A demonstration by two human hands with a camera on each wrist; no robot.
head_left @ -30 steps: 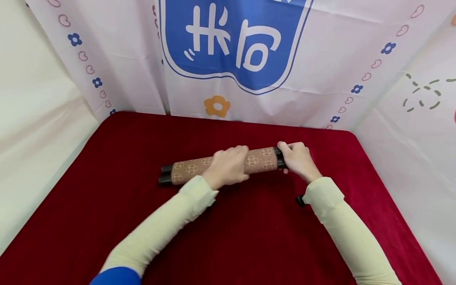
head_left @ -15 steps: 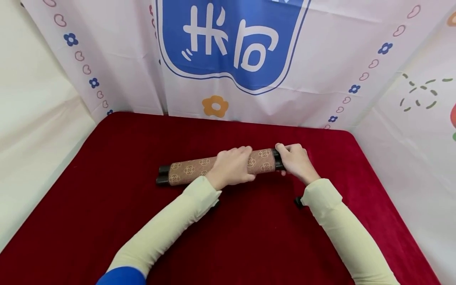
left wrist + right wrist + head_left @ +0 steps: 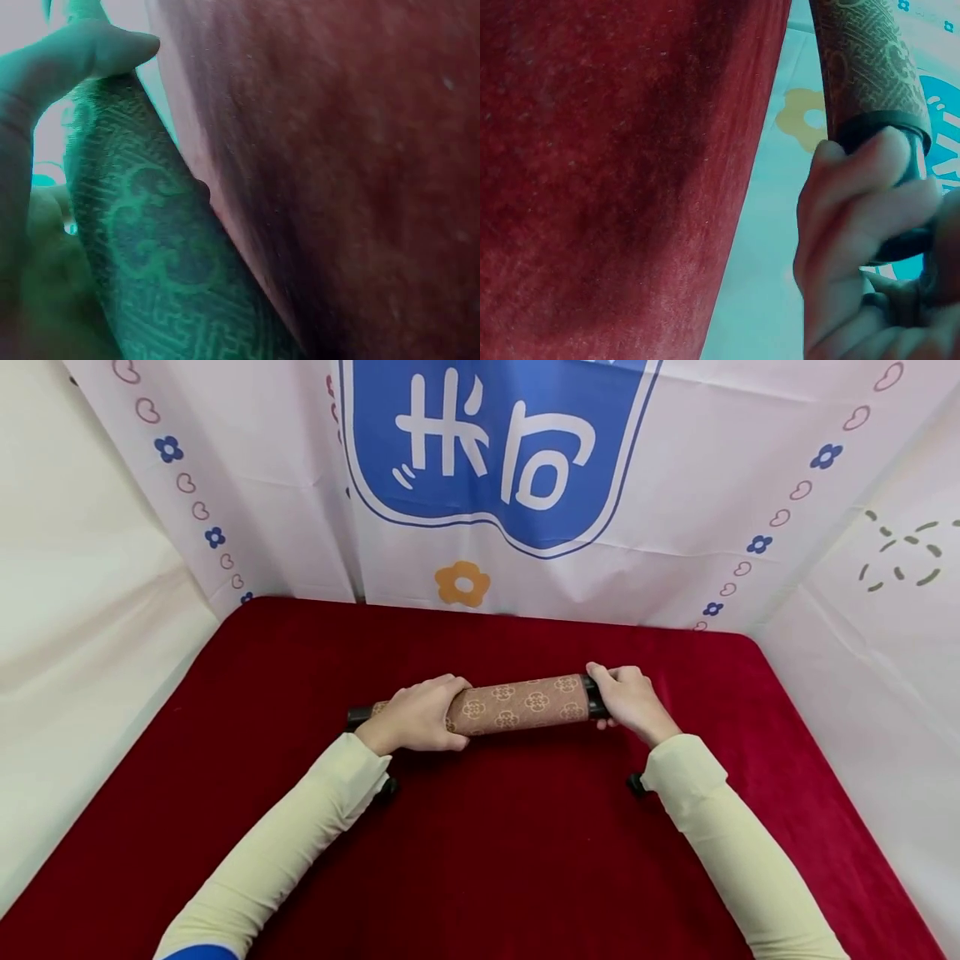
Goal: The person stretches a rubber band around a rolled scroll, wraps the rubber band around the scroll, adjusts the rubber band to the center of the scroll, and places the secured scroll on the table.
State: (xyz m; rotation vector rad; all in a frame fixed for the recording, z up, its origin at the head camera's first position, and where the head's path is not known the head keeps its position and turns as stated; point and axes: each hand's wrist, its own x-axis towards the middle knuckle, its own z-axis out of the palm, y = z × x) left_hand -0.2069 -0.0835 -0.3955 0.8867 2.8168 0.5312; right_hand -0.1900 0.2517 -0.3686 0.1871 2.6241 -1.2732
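A rolled scroll (image 3: 521,703) in brown cloth with a gold flower pattern is held slightly tilted, its right end higher in the head view. Two black rods (image 3: 596,695) stick out at its right end, side by side. My right hand (image 3: 632,702) grips these rod ends; in the right wrist view, its fingers (image 3: 855,187) curl over the black part. Around the left part of the scroll, my left hand (image 3: 420,714) holds on, and its thumb (image 3: 124,52) crosses the cloth in the left wrist view. One black rod tip (image 3: 358,717) shows past the left hand.
Dark red cloth (image 3: 495,843) covers the table under both arms. A white printed curtain (image 3: 300,527) stands behind the far edge, with pale walls (image 3: 82,610) at the sides. Small black wrist pieces (image 3: 637,784) show by each cuff.
My left hand has slid left along the scroll, baring more of its middle and covering most of its left end. My right hand keeps its grip on the rod ends.
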